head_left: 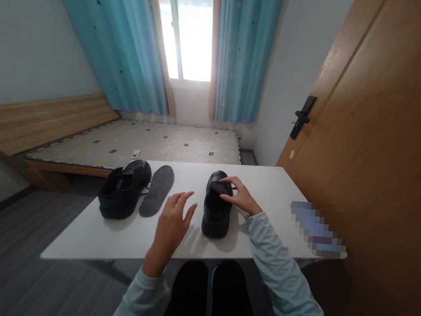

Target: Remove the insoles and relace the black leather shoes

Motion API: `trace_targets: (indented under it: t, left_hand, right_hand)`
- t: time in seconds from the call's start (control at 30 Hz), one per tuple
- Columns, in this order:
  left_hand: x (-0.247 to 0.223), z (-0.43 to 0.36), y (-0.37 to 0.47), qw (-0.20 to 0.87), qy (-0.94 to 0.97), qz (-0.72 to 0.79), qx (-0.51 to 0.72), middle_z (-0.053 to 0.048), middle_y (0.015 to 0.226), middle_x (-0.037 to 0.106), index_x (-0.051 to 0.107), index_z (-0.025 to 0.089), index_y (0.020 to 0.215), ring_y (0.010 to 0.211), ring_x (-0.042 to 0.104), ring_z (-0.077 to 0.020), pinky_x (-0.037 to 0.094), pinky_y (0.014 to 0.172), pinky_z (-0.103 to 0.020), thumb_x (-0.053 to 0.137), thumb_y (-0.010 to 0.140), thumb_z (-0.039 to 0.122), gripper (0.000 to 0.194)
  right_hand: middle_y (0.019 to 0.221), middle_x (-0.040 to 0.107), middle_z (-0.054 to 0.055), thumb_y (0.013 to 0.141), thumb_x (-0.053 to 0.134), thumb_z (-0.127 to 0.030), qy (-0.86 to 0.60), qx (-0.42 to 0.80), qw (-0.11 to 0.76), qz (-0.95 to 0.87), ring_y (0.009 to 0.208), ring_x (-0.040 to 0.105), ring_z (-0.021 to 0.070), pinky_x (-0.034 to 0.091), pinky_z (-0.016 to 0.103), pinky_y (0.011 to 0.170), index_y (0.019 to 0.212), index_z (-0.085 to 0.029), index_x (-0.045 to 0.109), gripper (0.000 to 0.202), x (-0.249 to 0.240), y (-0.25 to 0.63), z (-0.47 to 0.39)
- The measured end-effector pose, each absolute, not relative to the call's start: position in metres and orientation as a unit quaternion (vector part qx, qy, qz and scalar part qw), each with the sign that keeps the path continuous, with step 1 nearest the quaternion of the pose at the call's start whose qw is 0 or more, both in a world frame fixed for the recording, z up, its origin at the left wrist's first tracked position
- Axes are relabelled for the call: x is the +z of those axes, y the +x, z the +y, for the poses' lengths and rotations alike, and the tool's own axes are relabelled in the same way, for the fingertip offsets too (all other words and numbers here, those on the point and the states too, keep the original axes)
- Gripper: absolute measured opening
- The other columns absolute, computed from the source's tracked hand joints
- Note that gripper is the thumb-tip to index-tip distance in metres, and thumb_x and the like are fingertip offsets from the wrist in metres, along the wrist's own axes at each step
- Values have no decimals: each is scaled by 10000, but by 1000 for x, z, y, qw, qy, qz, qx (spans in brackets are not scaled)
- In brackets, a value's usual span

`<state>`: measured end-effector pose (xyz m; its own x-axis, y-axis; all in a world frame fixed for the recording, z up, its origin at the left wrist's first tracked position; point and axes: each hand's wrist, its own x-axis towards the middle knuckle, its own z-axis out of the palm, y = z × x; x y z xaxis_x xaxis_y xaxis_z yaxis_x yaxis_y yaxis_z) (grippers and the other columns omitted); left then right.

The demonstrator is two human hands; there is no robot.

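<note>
A black shoe (pixel 215 220) stands on the white table in front of me, its heel towards me. My right hand (pixel 243 197) reaches in from the right, thumb and fingers closed on the shoe's tongue (pixel 218 185). To the left of this shoe, my left hand (pixel 175 219) hovers with its fingers apart and nothing in them. Beyond it lies a grey insole (pixel 157 191), flat on the table. A second black shoe (pixel 121 194) sits left of the insole, with a lace trailing from its side towards it.
The white table (pixel 120 241) stands over my knees. A blurred-out flat item (pixel 317 230) lies at its right edge, near a wooden door (pixel 383 145). Behind the table is a bed (pixel 182 143) with a small white device (pixel 135 154) on it, below a curtained window.
</note>
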<state>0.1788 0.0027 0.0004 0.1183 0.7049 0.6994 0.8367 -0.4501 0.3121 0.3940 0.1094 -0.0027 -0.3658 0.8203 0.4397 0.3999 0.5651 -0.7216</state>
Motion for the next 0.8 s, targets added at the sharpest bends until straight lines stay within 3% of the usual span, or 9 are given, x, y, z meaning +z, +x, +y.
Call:
trace_targets:
  t: [0.23,0.43,0.63,0.8]
  left_hand:
    - [-18,30,110,100,-687,-653,-302,-173,1154,592,531,91,1206,1096,550,-288,438,951,-415,502,879,330,405]
    - [-40,38,82,99,-674,-703,-204,-206,1249,554,525,68,1238,1174,516,-291,395,1007,-399,513,869,328,452]
    - [-39,30,83,54,-657,-736,-156,-190,1269,553,496,91,1281,1098,573,-264,446,915,-360,461,892,283,436]
    - [-34,28,83,86,-659,-730,-160,-166,1214,593,521,82,1251,1031,587,-270,447,887,-363,441,871,220,412]
  right_hand:
    - [1125,565,71,668,697,-190,-383,263,410,-785,1090,525,239,433,394,897,1062,-220,616,404,-4,396,110]
    - [1104,565,63,673,693,-199,-382,264,414,-783,1079,530,236,434,394,896,1041,-225,626,376,-5,396,111]
    - [1093,564,65,674,700,-203,-383,265,415,-781,1069,531,232,439,388,890,1031,-217,624,366,-4,396,111]
    - [1105,566,64,683,691,-203,-381,266,415,-782,1087,526,233,435,391,899,1029,-221,625,353,-4,396,110]
